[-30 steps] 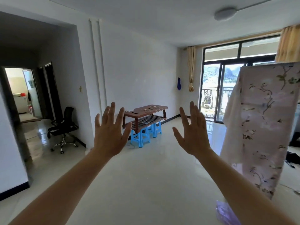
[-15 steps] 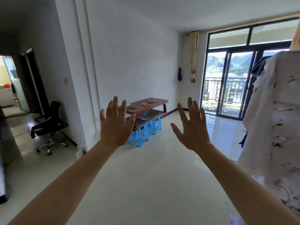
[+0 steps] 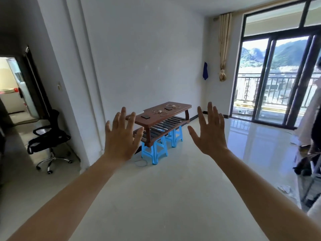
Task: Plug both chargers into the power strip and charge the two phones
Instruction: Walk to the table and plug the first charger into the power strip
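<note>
Glossy pale tile floor [image 3: 173, 197], white walls, big open room. Both arms are stretched forward, backs of the hands to the camera: left hand [image 3: 121, 138] and right hand [image 3: 209, 134] both fully spread, fingers apart, gripping nothing. Beyond and between the two hands stands a brown wooden table [image 3: 175, 110] with a slatted lower shelf, against the wall, well apart from the hands. On its top: one dark phone [image 3: 145, 116] just past the left hand's fingertips in the view, a second dark phone [image 3: 168, 108] farther back, and two coiled charger cables [image 3: 160, 112] [image 3: 173, 106] beside them. A white strip-like shape [image 3: 139, 112] sits at the table's far-left edge; too small to confirm as the power strip. Blue plastic stools [image 3: 156, 152] are under the table, below and between the hands, with a white cable loop [image 3: 141, 163] on the floor next to them. Left of the left hand: black office chair [image 3: 47, 138] by a dark hallway opening. Right of the right hand: sliding glass balcony doors [image 3: 278, 80], tied-back curtain [image 3: 224, 46], and clutter at the far right edge. The floor between the hands and the table is bare.
</note>
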### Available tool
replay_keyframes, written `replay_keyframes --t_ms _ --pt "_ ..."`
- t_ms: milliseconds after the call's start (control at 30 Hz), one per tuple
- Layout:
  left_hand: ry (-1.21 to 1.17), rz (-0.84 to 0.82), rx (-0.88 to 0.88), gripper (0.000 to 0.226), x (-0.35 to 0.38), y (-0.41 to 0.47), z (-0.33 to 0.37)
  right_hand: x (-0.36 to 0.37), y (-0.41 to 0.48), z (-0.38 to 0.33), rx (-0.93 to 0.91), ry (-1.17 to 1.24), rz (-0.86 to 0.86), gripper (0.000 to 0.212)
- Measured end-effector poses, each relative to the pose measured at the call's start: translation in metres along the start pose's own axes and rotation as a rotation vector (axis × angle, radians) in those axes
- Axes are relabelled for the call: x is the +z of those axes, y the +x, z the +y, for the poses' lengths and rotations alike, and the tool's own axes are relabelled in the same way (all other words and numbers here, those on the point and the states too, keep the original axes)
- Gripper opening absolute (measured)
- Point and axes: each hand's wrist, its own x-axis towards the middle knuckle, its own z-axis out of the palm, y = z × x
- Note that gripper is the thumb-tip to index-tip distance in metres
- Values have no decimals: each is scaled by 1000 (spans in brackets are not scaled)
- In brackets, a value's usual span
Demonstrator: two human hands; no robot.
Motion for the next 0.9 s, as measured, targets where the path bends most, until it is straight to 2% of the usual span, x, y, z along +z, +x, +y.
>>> replay_keyframes --t_ms 267,433,733,900 --pt "-29 48 -71 70 166 141 -64 195 135 -8 -211 23 -95 83" --pt "-68 32 -62 73 262 277 -88 302 253 18 -297 -5 -103 79" --pt "-91 -59 62 67 457 498 -71 467 402 139 -150 -30 -58 77" --pt "-86 -89 36 67 582 599 -55 584 482 204 -62 18 -83 78"
